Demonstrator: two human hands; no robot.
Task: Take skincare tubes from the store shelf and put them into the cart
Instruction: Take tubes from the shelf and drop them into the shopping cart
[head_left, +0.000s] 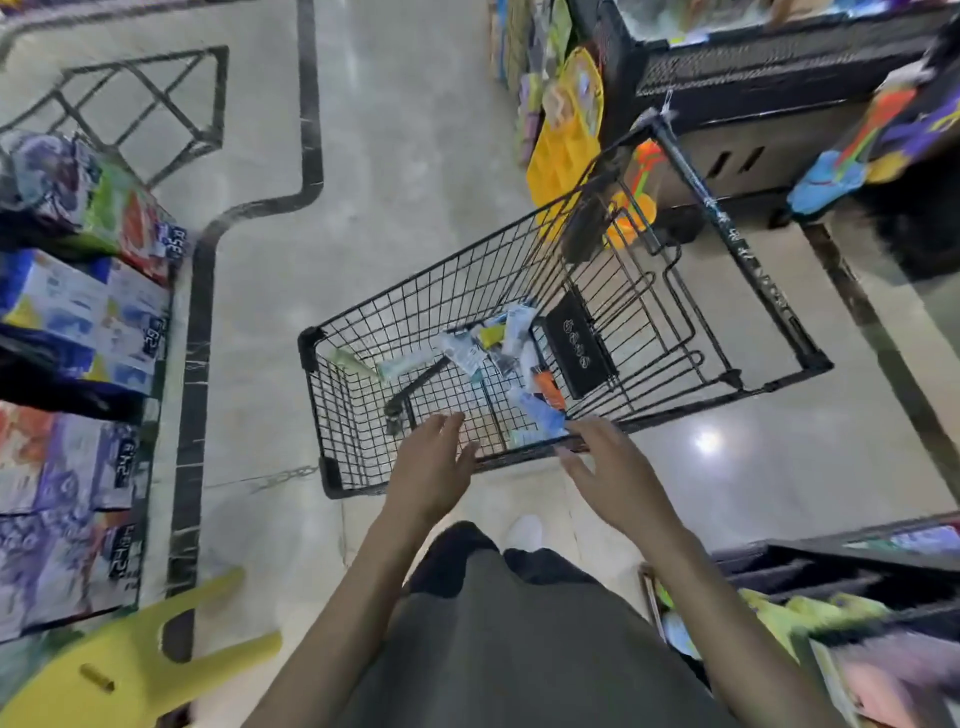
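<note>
Both hands are seen empty over the near rim of the cart (519, 456), so the step in hand is judged to be a release just made, or a turn back toward the shelves for more stock. The left hand (431, 467) is held at about 6 o'clock of the basket, its grip spread wide with nothing in it. The right hand (608, 467) is held just beside it toward 5 o'clock, fingers likewise splayed and bare, its fingertips close to the rim wire; whether they touch it cannot be told.

The skincare tubes (493, 343) are found lying loose on the basket floor, scattered from the centre toward 3 o'clock, with an orange tube (549, 391) and a pale blue one (543, 415) nearest the right hand. A single pale green tube (358, 364) lies apart at 9 o'clock of the basket.

To do the step well, the hands should be lifted clear of the mesh before being swung away, so that no finger is caught in the wire. The cart should be left steady and within reach. The shelf (831, 577) at 4 o'clock is blurred, and its goods cannot be made out, so each item should be checked as a tube before it is gripped.
</note>
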